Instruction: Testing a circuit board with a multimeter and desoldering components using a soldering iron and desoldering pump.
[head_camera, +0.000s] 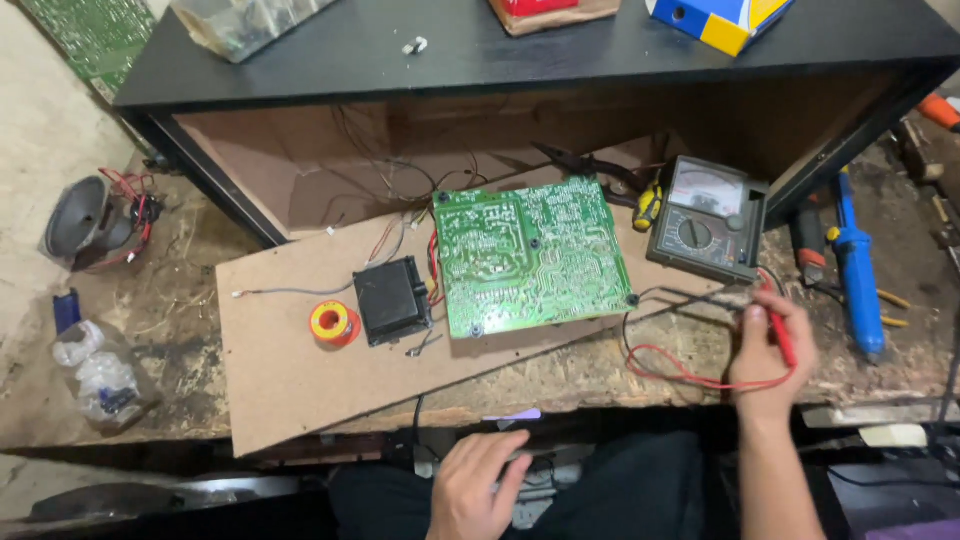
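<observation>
A green circuit board (531, 254) lies solder side up on a brown hardboard sheet (290, 370), with a black transformer (391, 300) wired to its left edge. My right hand (765, 352) grips a red test probe (777, 328) and a black one, just below an analogue multimeter (708, 217). Red lead wire (680, 375) loops on the bench beside that hand. My left hand (477, 483) rests low near my lap, fingers spread, holding nothing.
A yellow-red solder spool (333, 323) sits left of the transformer. A blue soldering tool (858, 262) and screwdrivers lie right of the meter. A black shelf (480, 55) overhangs the bench. A small speaker (88, 222) and plastic bags (95, 375) sit at left.
</observation>
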